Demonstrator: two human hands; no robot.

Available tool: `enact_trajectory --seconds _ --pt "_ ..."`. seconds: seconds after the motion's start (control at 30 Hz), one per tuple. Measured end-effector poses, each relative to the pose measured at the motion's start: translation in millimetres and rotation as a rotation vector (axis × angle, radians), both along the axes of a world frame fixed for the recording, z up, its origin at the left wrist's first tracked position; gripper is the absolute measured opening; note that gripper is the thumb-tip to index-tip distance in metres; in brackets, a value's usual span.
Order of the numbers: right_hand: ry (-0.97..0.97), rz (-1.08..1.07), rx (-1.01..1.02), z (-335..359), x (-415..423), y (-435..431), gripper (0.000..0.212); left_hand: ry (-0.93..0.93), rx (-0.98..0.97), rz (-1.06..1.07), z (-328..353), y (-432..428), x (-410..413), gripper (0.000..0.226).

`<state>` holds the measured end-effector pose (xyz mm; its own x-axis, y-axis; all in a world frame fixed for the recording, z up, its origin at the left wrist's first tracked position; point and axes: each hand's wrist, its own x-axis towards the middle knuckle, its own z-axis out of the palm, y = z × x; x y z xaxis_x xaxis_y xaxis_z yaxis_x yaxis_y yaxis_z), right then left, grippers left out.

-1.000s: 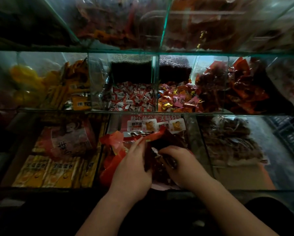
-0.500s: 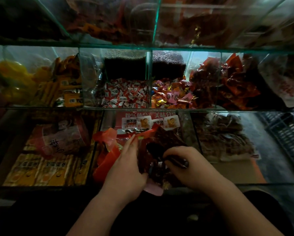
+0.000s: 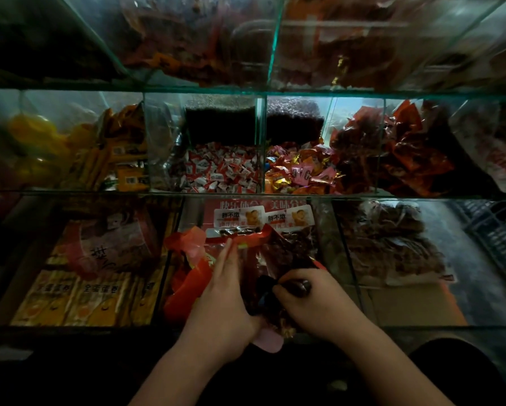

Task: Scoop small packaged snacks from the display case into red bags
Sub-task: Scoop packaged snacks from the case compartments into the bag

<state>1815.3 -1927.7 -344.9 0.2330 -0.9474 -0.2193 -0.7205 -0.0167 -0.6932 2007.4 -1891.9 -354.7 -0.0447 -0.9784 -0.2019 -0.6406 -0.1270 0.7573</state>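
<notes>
Sinking into the thin red plastic bag (image 3: 187,285), the right hand's (image 3: 316,303) gripped dark scoop (image 3: 297,286) is seemingly unloading; the flat-fingered left hand (image 3: 225,303) is bracing.

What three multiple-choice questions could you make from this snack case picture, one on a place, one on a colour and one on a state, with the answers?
1. Where are the left hand and right hand working?
A. bottom row, middle compartment
B. middle row, left compartment
C. top row

2. What colour is the bag that the left hand's straight fingers rest against?
A. blue
B. red
C. green

3. How is the right hand?
A. flat and empty
B. out of view
C. curled round a dark scoop handle

Answers:
1 A: both hands sit in the compartment just below the white-and-red candies.
2 B: the plastic beside the fingers shows red.
3 C: the fingers wrap the handle.
</notes>
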Motion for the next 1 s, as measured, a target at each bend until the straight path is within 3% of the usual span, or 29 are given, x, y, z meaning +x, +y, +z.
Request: enact_trajectory --seconds 0.17,0.27,0.47,0.6,0.7,0.77,0.87,0.93,1.0 --pt "-0.225 -0.351 0.052 3 7 3 0.038 0.043 0.0 -0.021 -1 1 0 0.133" --pt "-0.283 -0.428 0.069 8 8 6 0.049 0.054 -0.025 -0.014 -2 0 2 0.13" --pt "-0.501 -0.614 0.112 18 -13 20 0.02 0.007 -0.026 0.011 -2 0 2 0.134" --pt "-0.708 -0.751 0.123 34 -31 36 0.026 0.006 0.018 0.005 -1 0 6 0.135" --pt "-0.743 -0.793 0.142 41 -45 45 0.029 -0.033 0.02 0.025 9 2 3 0.131" --pt "-0.779 -0.82 0.157 45 -54 49 0.035 -0.138 -0.144 0.095 19 7 -5 0.119" --pt "-0.859 -0.869 0.134 53 -66 51 0.038 -0.148 -0.596 0.136 32 11 -18 0.075" --pt "-0.886 -0.884 0.108 57 -68 51 0.037 -0.105 -0.632 0.054 38 8 -27 0.054" --pt "-0.917 -0.884 0.089 64 -69 53 0.032 -0.146 -0.491 -0.024 38 3 -34 0.05"
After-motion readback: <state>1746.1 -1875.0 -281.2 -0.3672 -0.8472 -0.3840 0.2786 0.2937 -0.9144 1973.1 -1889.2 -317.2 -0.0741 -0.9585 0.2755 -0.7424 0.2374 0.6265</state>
